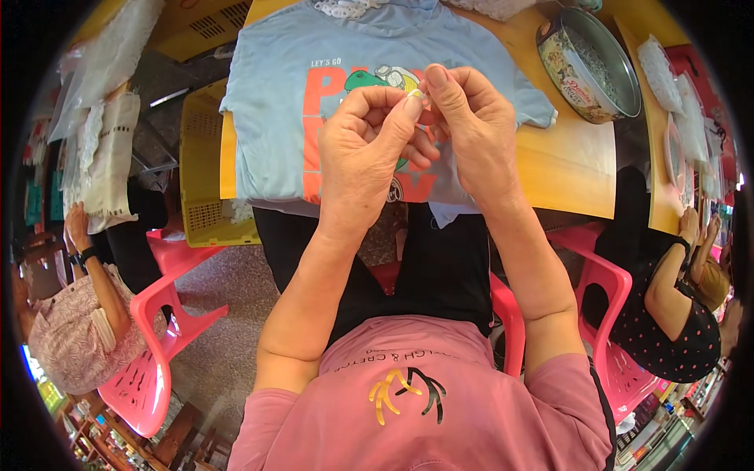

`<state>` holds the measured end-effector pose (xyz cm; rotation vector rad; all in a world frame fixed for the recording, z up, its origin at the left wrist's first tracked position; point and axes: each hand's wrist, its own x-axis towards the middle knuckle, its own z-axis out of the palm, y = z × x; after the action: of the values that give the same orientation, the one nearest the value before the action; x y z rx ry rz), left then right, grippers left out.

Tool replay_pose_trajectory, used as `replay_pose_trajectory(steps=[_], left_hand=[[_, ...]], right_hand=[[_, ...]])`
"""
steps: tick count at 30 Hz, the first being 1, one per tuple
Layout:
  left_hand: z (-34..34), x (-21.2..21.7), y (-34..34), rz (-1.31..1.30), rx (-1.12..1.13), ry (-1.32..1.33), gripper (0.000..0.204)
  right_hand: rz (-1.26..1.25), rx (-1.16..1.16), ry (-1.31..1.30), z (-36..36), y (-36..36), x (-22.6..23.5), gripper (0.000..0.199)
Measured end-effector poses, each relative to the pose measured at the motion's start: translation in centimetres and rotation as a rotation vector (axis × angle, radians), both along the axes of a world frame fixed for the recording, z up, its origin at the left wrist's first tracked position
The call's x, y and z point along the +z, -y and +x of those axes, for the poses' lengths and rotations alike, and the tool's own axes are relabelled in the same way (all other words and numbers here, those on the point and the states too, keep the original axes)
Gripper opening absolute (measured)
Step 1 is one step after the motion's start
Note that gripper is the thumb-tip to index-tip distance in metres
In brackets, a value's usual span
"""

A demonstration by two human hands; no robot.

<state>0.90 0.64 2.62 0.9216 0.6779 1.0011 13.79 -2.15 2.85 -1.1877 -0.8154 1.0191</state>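
My left hand (361, 149) and my right hand (479, 129) are raised together over a light blue T-shirt (267, 94) spread on the table. Thumb and forefinger of the left are pinched on a small whitish piece (416, 93), too small to name. The right hand's fingertips are pressed together right beside it; whatever they grip is hidden. Under my hands the shirt carries a red printed design with a green cartoon figure. A white lacy or beaded bundle (349, 8) lies on the shirt's far end.
On the wooden table (569, 177), at right, stands a round tin (587, 67) holding small clear pieces. A yellow crate (206, 157) sits left of the table. Pink chairs (153, 337) flank me. Other people (86, 314) work at both sides, with whitish net-like bundles (660, 74) near them.
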Motion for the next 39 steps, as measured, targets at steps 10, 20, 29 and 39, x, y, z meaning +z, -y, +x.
replay_pose_trajectory(steps=[10,20,29,39], left_hand=[[0.3,0.1,0.2,0.074,0.035,-0.012,0.012],[1.1,-0.4,1.0,0.118,0.128,-0.002,0.011],[0.6,-0.4,-0.1,0.139,0.121,-0.016,0.013],[-1.6,0.3,-1.0,0.066,-0.029,-0.019,0.014]], right_hand=[[0.038,-0.011,0.106,-0.1,-0.1,-0.2,0.022],[0.101,-0.058,-0.022,-1.5,0.3,0.1,0.024],[0.095,-0.105,0.041,-2.0,0.1,0.0,0.022],[0.160,0.147,0.399,1.5,0.1,2.6,0.018]])
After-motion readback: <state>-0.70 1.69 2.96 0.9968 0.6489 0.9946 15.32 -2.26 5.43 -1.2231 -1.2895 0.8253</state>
